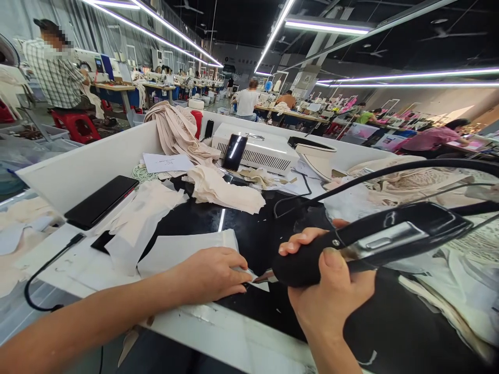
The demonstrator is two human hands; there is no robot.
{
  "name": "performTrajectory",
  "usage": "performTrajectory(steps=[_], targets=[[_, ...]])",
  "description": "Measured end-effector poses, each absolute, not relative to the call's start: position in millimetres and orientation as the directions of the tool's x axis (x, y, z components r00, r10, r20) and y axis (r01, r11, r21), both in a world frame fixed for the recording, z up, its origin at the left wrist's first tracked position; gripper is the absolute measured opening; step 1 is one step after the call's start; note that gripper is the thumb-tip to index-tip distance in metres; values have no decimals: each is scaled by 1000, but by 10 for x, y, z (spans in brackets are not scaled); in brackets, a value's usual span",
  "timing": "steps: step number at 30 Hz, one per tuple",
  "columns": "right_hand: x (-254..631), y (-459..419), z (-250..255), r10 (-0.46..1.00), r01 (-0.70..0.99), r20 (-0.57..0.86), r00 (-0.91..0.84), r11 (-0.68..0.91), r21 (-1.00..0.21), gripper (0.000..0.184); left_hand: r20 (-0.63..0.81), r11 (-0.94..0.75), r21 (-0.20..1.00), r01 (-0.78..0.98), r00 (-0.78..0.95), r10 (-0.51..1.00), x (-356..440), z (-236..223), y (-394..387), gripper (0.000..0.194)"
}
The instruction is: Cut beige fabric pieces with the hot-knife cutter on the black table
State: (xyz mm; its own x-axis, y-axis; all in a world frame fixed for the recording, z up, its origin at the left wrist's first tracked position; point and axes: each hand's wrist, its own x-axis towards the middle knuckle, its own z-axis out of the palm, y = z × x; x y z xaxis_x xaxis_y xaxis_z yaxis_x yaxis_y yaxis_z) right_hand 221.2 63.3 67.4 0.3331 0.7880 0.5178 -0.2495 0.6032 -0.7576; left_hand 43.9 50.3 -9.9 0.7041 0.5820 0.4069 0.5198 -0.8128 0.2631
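Note:
My right hand (331, 291) is wrapped around a black corded handheld tool (374, 239) with a silver panel and a narrow metal tip. That tip points left and meets the edge of a white sheet (183, 249), cloth or paper, on the glossy black work surface (253, 234). On the sheet's right end, my left hand (218, 275) pinches its corner close to the metal tip; the fingertips are partly hidden. Beyond the left hand are stacked cream fabric pieces (226, 189) and thin pale pieces (146, 208).
A black phone (101, 201) lies at the left, and a second phone (234, 151) leans against a white vented box (257, 148). The tool's thick cable (390, 169) arcs across the right. Beige fabric (175, 127) is heaped at the back. People sit at sewing tables beyond.

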Motion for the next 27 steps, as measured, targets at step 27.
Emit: performTrajectory(steps=[27], targets=[[2316, 632, 663, 771, -187, 514, 376, 606, -773, 43, 439, -817, 289, 500, 689, 577, 432, -118, 506, 19]])
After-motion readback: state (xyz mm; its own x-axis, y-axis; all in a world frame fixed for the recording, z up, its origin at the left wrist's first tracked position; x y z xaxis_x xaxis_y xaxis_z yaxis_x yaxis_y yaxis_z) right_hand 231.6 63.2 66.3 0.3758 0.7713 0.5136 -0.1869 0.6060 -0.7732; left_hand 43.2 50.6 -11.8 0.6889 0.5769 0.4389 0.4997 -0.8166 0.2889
